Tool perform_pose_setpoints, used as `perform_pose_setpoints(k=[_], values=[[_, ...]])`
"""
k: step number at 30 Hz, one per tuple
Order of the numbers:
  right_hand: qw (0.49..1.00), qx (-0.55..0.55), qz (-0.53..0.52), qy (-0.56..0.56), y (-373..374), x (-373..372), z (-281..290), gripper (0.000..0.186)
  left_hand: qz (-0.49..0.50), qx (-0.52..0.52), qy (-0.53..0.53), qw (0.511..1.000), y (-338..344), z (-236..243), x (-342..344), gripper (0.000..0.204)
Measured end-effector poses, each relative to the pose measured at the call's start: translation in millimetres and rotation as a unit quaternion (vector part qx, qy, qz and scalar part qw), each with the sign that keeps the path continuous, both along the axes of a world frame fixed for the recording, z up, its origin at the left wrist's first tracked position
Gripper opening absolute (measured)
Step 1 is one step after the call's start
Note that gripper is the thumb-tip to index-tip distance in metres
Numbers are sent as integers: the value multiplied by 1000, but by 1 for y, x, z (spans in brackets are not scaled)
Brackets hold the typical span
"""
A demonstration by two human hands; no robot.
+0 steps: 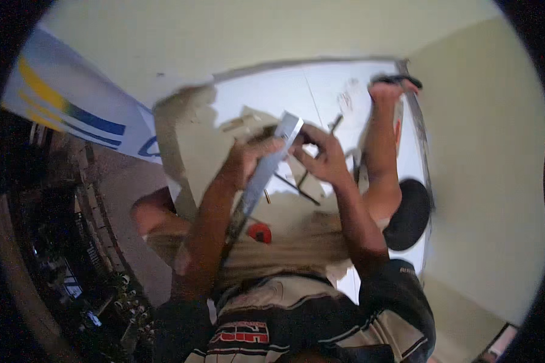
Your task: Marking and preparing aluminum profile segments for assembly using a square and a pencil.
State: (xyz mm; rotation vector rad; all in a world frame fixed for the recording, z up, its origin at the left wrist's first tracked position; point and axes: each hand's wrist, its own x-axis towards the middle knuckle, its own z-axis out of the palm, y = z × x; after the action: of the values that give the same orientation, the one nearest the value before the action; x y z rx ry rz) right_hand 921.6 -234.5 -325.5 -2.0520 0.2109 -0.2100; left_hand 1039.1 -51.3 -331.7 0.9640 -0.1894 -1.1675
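Observation:
A long grey metal bar [266,172] slants up from beside my lap, its pale end raised in front of me. My left hand [248,158] is closed round its upper part, with the thumb lying along the face. My right hand [322,158] is curled at the right edge near the raised end, thumb and forefinger against the bar. Whether those fingers also pinch something small, I cannot tell. Below the hands, thin dark rods [303,189] lie crossed. A red round object with a dark centre [260,233] is between my legs, close to the bar's lower part.
My bare right leg stretches forward to a foot in a black sandal [399,80] on the white tiled floor [266,85]. A round black object [409,215] is by my right knee. Pale walls [478,151] stand ahead and right. A printed banner [91,103] hangs at left.

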Motion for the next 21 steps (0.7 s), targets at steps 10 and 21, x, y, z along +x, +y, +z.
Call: perform_pose_setpoints(k=[10, 21], values=[[867, -260, -41, 422, -64, -125, -78, 34, 16, 54, -36, 998, -2, -14, 10, 57], [859, -324, 114, 380, -46, -125, -122, 25, 24, 62, -52, 996, -3, -14, 1, 51]])
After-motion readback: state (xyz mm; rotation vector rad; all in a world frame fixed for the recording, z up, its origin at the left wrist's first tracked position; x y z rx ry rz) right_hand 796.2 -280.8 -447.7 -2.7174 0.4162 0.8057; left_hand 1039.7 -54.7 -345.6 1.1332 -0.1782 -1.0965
